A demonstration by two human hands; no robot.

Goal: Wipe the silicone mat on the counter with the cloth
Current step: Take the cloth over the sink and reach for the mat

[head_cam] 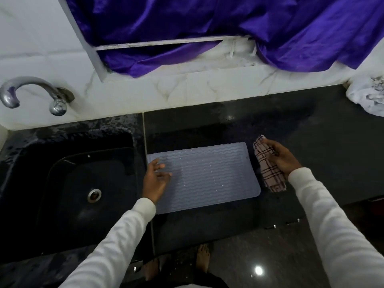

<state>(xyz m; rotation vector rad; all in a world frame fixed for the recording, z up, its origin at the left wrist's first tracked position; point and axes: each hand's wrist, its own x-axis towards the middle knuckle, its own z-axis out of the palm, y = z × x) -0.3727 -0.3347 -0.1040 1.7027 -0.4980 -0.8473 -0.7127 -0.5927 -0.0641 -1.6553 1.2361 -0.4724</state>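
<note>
A pale grey silicone mat (209, 175) with wavy ridges lies flat on the dark counter (311, 142), just right of the sink. My left hand (155, 179) hovers over or rests on the mat's left end, fingers spread and holding nothing. My right hand (280, 156) is just off the mat's right edge, gripping a pink checked cloth (269, 169) that hangs bunched from the fingers down toward the counter. The cloth is beside the mat, not on it.
A black sink (83, 183) with a drain lies to the left, with a chrome tap (31, 92) on the white tiled wall above it. A purple curtain (207, 28) hangs at the window. A crumpled white bag (367, 96) sits at the counter's far right.
</note>
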